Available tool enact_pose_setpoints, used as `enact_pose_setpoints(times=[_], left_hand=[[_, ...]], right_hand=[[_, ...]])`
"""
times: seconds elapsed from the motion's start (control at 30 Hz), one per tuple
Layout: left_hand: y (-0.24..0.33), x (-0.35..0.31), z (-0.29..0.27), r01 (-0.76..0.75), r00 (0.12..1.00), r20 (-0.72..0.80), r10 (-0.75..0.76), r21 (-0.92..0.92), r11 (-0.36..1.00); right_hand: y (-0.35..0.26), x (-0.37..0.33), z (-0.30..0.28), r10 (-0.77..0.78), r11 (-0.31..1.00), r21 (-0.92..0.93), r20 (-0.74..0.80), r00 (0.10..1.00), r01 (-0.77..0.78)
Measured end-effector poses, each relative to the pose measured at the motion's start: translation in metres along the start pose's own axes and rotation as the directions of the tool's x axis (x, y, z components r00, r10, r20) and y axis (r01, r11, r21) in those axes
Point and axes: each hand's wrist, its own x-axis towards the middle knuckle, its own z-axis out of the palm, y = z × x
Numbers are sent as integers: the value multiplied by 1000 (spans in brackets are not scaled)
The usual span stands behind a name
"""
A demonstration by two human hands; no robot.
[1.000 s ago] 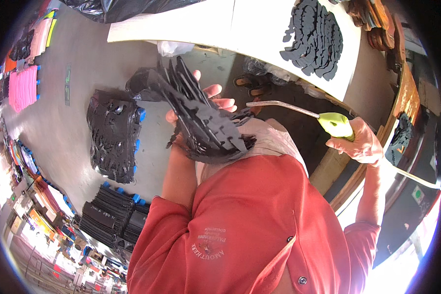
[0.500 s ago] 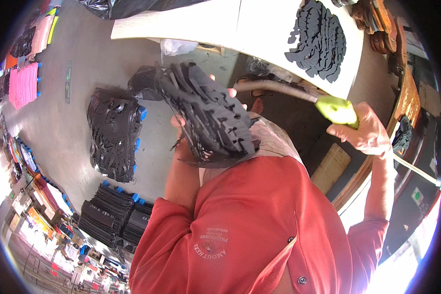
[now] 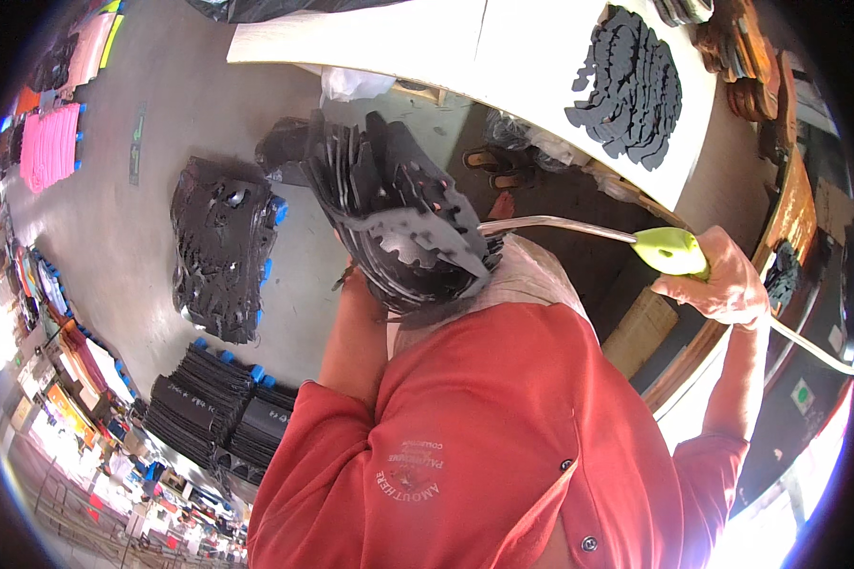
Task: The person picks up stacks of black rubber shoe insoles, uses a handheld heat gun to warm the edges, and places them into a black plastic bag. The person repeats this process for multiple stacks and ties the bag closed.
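Observation:
My left hand [image 3: 353,277] grips a thick bundle of black cut sheet pieces [image 3: 399,223] with notched edges, held up in front of my body. Most of that hand is hidden behind the bundle. The pieces fan apart at the upper end, and some are blurred by motion. In my right hand [image 3: 726,283] is a yellow-green air blow gun [image 3: 669,251]. Its long bent metal tube reaches left, with the tip at the bundle's right side. A pale hose [image 3: 811,346] runs from behind my right hand toward the lower right.
A white table [image 3: 399,43] stands ahead, bearing stacked black notched pieces [image 3: 626,90]. On the floor to the left lie a black bundle [image 3: 220,256] with blue ties and more black stacks [image 3: 199,398]. Sandals [image 3: 503,169] lie under the table. Wooden shelving [image 3: 778,228] stands at the right.
The bundle's pieces have spread wider apart, with a few bent over in the middle. My right hand has moved slightly right and down with the blow gun, whose tube was blurred before.

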Motion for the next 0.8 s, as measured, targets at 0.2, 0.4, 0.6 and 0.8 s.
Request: enact_pose_setpoints(times=[0.2, 0.4, 0.6, 0.8], left_hand=[[2, -9, -40, -41, 990, -136, 48, 52, 998], [3, -4, -53, -6, 981, -192, 27, 108, 994], [21, 25, -34, 203, 967, -205, -150, 264, 943], [3, 27, 11, 198, 963, -232, -140, 251, 948]], right_hand=[[-3, -7, 13, -66, 997, -31, 47, 997, 68], [-13, 1, 29, -163, 975, -172, -145, 976, 138], [-25, 5, 19, -109, 986, -149, -217, 970, 77], [-16, 6, 11, -333, 855, -490, -267, 904, 171]])
